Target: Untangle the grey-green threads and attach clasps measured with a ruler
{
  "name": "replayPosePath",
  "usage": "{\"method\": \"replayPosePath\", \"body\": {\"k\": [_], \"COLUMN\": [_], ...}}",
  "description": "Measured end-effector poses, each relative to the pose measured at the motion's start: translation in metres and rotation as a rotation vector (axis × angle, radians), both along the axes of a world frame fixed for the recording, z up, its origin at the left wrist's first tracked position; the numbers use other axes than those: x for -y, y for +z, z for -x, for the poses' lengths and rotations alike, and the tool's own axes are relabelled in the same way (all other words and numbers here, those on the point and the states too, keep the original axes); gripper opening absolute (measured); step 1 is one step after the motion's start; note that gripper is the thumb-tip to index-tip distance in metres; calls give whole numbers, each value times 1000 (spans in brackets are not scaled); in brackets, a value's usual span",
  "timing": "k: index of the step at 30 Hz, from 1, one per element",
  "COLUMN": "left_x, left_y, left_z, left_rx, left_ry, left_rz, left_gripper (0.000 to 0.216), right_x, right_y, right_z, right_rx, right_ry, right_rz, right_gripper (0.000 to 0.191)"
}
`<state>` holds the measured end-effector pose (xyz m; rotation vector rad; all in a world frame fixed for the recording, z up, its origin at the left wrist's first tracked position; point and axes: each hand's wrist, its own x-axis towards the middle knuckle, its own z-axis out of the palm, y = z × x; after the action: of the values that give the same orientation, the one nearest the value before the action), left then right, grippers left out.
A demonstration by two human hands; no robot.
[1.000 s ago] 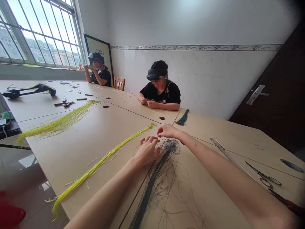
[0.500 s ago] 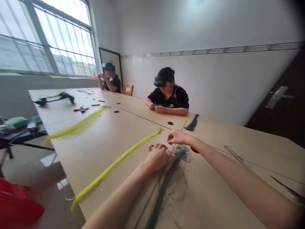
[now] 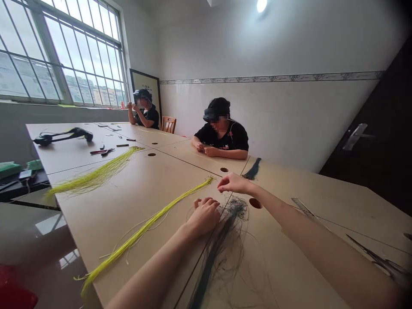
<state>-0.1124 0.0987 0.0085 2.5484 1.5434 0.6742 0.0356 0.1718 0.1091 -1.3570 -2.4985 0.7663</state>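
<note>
A loose bundle of thin dark threads (image 3: 222, 240) lies on the beige table (image 3: 128, 193) straight ahead of me. My left hand (image 3: 204, 214) rests on the bundle's left side with its fingers curled down onto the strands. Beyond the bundle's tangled far end, my right hand (image 3: 232, 183) hovers just above the table, fingers pinched together on something too thin to make out. A long bundle of yellow-green threads (image 3: 151, 223) runs diagonally to the left of my left hand.
A second yellow-green bundle (image 3: 93, 176) lies farther left, with pliers (image 3: 102, 151) and a black headset (image 3: 62, 135) behind it. A small dark tassel (image 3: 252, 170) sits past a table hole (image 3: 255, 203). A ruler (image 3: 305, 209) and scissors (image 3: 375, 257) lie right. Two people sit opposite.
The view has swung and tilted up. My right hand stays pinched above the far end of the dark threads, and my left hand stays on the bundle.
</note>
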Motion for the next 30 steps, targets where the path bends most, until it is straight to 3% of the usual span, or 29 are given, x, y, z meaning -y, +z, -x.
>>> {"method": "replayPosePath", "body": {"k": [5, 15, 30], "left_x": [-1, 10, 5], "left_y": [0, 13, 3], "left_z": [-1, -1, 2], "left_rx": [-2, -7, 93], "left_ry": [-7, 11, 12], "left_rz": [22, -12, -33], "left_gripper": [31, 34, 42], "right_x": [-3, 6, 16], "right_y": [8, 9, 7], "right_z": [-7, 2, 11], "right_rx": [-106, 92, 190], "right_ry": [-42, -131, -33], "right_rz": [-1, -101, -68], "right_gripper": [28, 17, 20]}}
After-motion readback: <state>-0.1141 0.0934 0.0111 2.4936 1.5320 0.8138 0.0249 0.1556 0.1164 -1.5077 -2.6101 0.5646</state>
